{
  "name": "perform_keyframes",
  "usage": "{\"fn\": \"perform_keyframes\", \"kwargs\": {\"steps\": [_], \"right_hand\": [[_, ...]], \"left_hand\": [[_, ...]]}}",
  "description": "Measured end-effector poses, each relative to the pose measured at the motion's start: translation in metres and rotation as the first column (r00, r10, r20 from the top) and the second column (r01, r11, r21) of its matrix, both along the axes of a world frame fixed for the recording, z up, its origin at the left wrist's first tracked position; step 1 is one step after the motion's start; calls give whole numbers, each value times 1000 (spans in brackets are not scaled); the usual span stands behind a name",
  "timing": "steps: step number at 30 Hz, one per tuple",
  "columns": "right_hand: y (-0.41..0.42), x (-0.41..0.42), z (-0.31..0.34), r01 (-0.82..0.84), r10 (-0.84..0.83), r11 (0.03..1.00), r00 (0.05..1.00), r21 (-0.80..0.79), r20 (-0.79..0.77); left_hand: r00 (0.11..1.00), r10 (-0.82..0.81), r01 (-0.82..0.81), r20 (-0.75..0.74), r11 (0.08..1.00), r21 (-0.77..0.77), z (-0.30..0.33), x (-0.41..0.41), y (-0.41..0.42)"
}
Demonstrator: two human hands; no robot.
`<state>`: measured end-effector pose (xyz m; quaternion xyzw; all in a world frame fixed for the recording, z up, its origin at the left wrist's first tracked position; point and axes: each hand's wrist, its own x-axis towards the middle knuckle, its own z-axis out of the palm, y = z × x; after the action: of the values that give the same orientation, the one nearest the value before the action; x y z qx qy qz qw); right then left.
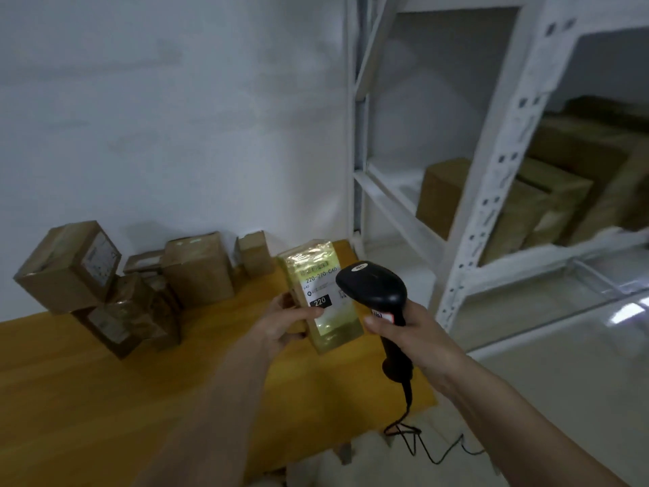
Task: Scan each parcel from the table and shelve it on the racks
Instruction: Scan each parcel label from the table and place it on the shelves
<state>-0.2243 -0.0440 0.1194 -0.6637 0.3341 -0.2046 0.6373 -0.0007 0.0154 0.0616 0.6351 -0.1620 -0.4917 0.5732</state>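
Now I scan: left hand (285, 323) grips the parcel (321, 297), right hand (412, 333) grips the scanner (377, 293); shelving on the rack (505, 177) comes next.

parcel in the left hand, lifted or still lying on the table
Lifted: the left hand grips the taped parcel clear above the wooden table, label facing the scanner.

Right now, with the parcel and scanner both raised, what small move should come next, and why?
Probably tip the black handheld scanner in the right hand down onto the white label of the yellow tape-wrapped parcel held by the left hand. The scanner head overlaps the label's right edge, and no scan light shows on it.
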Motion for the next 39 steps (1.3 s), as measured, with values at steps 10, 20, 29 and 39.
{"fn": "perform_keyframes", "kwargs": {"steps": [10, 20, 29, 39], "right_hand": [[49, -152, 9, 276, -280, 959, 958, 63, 59], [65, -265, 24, 558, -569, 822, 804, 111, 172], [32, -320, 32, 710, -735, 674, 620, 204, 275], [-76, -373, 30, 790, -806, 576, 506, 209, 308]], "left_hand": [[949, -276, 298, -155, 943, 150, 13, -152, 20], [914, -350, 363, -205, 931, 29, 53, -272, 10], [882, -434, 438, -184, 899, -20, 74, -336, -44], [828, -527, 528, -192, 848, -51, 86, -402, -174]]}}
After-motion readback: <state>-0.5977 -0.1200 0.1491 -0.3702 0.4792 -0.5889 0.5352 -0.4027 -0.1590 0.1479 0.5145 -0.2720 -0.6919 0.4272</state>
